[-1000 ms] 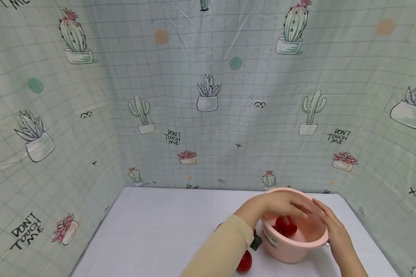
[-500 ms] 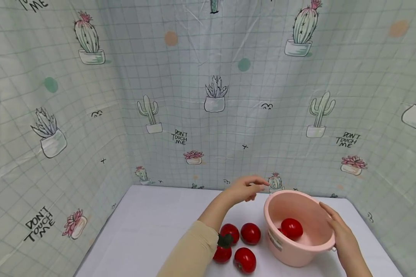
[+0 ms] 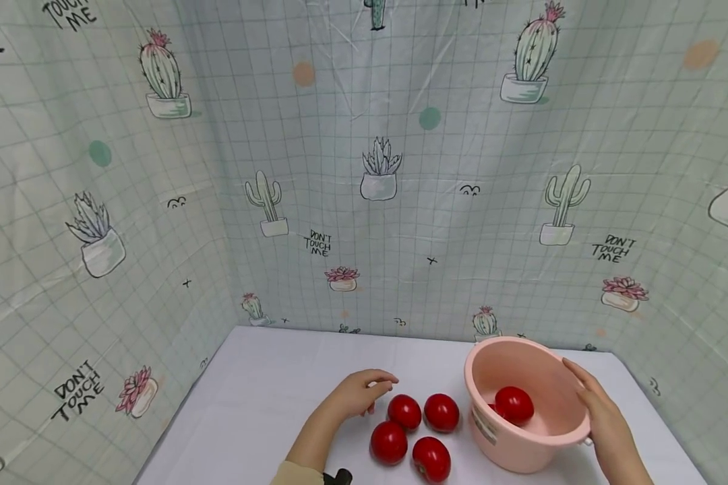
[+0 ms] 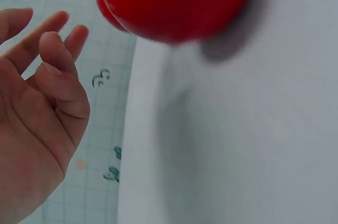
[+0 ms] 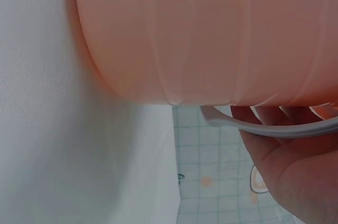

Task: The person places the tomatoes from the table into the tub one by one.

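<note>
My left hand (image 3: 360, 392) hovers just left of several glossy round red fruits on the white table. Nothing is in its fingers, which are loosely bent; the left wrist view shows the palm and a blurred red fruit (image 4: 174, 2) close by. Of the group, one fruit (image 3: 404, 412) lies nearest those fingertips, with another fruit (image 3: 389, 442) in front of it. My right hand (image 3: 607, 421) grips the right side of a pink bucket (image 3: 516, 453) at its rim. Its fingers pass behind the pale handle (image 5: 285, 130). Inside the bucket sits a red fruit (image 3: 514, 405), partly covering more red.
Two more fruits lie between the left hand and the bucket: one at the back (image 3: 441, 412) and one at the front (image 3: 432, 459). The white table (image 3: 267, 397) meets a cactus-printed cloth (image 3: 315, 168) at the back and sides.
My left hand has come out of the bucket and moved left, past the fruits, then lower toward the table. The right hand has stayed on the bucket. The head view has shifted slightly.
</note>
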{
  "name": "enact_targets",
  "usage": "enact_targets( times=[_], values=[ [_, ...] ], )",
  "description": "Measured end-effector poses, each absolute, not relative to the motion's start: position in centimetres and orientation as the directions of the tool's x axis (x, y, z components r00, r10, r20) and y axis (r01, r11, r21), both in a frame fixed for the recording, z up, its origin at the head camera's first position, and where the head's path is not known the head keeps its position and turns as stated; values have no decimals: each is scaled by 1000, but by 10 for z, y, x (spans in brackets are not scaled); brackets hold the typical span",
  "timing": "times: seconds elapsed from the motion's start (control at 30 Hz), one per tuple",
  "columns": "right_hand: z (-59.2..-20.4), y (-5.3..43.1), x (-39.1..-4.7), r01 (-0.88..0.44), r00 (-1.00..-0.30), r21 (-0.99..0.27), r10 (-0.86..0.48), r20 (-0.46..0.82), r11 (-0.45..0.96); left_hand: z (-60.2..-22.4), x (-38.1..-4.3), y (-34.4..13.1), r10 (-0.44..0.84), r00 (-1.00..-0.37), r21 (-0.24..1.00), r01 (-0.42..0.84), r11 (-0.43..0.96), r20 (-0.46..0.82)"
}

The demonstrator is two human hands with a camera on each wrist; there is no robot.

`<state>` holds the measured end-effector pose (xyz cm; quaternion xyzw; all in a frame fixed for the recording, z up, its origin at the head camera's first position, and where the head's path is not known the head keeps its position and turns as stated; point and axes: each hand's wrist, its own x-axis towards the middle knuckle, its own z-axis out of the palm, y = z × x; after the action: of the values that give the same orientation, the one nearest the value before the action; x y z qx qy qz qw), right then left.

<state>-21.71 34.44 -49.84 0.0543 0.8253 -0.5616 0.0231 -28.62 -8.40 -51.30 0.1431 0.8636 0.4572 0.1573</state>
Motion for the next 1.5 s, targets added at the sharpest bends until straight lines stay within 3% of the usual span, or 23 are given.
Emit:
enact_targets(
  times=[0.4,0.83,1.1,1.5],
  values=[
    [-501,342,-216,86,-995,-929,78,-62,360,-552,-260,-106,375,-903,873,-2,487,-211],
    [-500,343,-216,113,-993,-935,70,-95,337,-552,-250,-112,412,-868,894,-78,440,-279],
    [-498,343,-215,112,-993,-935,71,-93,337,-549,-246,-111,483,-832,902,-47,430,-274],
    [-498,341,-214,103,-993,-936,89,-78,335,-556,-247,-109,487,-833,913,-50,405,-261]
  ],
)
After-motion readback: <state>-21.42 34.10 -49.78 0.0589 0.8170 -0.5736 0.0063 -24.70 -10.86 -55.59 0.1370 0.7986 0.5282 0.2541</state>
